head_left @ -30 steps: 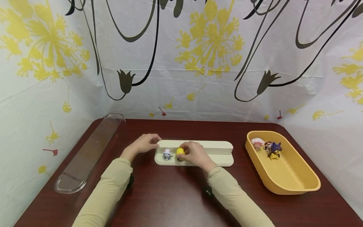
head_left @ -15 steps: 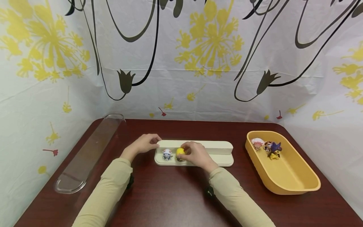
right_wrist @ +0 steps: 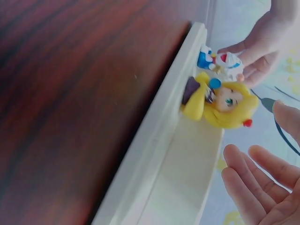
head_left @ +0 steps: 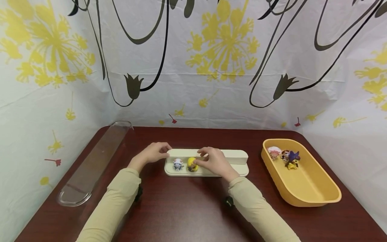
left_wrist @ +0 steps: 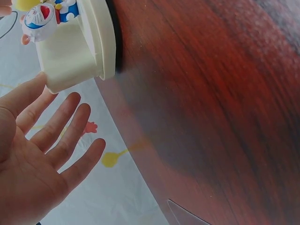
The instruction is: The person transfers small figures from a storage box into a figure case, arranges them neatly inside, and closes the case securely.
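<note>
Dark wooden table (head_left: 187, 208) bears the cream stand (head_left: 232, 157), where the right hand (head_left: 213, 162) has just released the yellow-haired figurine (head_left: 191, 164), fingers now spread beside it, while the left hand (head_left: 152, 154), fingers straight, steadies the stand's left end.

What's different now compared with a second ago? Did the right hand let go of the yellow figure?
Yes. The right hand has opened its grip and drawn slightly to the right, leaving the yellow-haired figure standing free on the cream tray; its fingers are now spread beside it. The left hand stayed at the tray's left end, and the blue-and-white figure, yellow tub and clear lid did not move.
</note>
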